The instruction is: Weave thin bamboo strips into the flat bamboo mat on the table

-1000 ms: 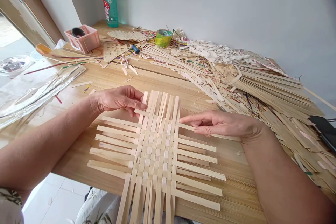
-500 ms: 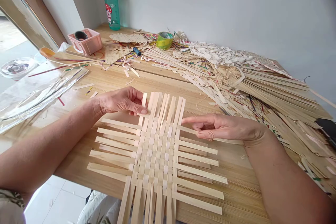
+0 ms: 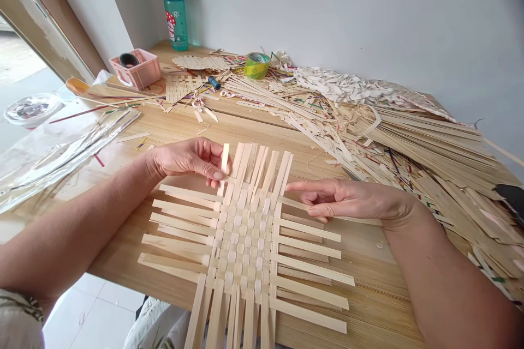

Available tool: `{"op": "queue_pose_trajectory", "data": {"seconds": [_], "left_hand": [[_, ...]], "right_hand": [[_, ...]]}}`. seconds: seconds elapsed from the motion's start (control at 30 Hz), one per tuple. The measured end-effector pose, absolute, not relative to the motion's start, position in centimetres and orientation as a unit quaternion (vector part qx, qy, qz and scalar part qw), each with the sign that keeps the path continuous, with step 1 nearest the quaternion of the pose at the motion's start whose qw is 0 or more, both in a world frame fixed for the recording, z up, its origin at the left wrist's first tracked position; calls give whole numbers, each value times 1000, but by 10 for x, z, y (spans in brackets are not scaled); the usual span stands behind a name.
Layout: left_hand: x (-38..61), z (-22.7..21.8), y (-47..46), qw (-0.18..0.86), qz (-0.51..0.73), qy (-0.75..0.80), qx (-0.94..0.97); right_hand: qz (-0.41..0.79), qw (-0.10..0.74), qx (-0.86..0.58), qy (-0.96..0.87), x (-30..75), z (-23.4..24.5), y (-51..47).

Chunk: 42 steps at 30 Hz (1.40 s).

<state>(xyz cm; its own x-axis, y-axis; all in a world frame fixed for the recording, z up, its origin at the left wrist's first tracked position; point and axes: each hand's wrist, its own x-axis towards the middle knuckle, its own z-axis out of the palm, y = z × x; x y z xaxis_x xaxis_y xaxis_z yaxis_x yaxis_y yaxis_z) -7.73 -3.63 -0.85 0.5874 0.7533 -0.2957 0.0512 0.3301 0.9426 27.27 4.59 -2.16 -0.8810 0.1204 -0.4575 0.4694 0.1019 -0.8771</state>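
A woven mat of pale flat wooden strips (image 3: 243, 240) lies on the table before me, its loose strip ends sticking out on all sides. At its far left corner my left hand (image 3: 196, 161) pinches a strip (image 3: 226, 158) between thumb and fingers. My right hand (image 3: 339, 197) is by the far right corner, with thumb and fingers closed on a strip (image 3: 295, 203) that runs out from the weave. Its index finger stretches forward to the edge of the upright strips. Part of the right strip is hidden under that hand.
Loose strips (image 3: 434, 136) and scraps cover the table's back and right. Farther back stand a teal bottle (image 3: 176, 22), a pink basket (image 3: 139, 73) and a tape roll (image 3: 257, 66). Clear plastic wrap (image 3: 73, 147) lies at left; a white tub (image 3: 33, 109) is beyond it.
Both hands keep their grip at the far corners. My left hand has shifted very slightly, and the whole view has moved a little.
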Motion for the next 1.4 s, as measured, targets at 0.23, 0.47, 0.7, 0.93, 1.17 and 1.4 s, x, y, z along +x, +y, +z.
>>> {"op": "queue_pose_trajectory", "data": {"seconds": [0.23,0.47,0.7,0.93,1.17,1.4], "left_hand": [[-71,-9,-37,689,222,400,562],[-67,-10,-38,687,238,414,548],[-65,-14,-38,621,213,454,602],[-62,-13,-38,598,201,504,590],[-65,-12,-39,598,207,493,597],[-73,-5,-36,637,182,447,601]], "right_hand": [[-622,154,203,740,270,-16,43],[-614,162,222,740,274,-13,45],[-610,166,222,742,275,-13,45],[-615,162,224,738,275,-14,45],[-618,161,233,733,272,-12,43],[-639,165,209,722,272,-18,48]]}}
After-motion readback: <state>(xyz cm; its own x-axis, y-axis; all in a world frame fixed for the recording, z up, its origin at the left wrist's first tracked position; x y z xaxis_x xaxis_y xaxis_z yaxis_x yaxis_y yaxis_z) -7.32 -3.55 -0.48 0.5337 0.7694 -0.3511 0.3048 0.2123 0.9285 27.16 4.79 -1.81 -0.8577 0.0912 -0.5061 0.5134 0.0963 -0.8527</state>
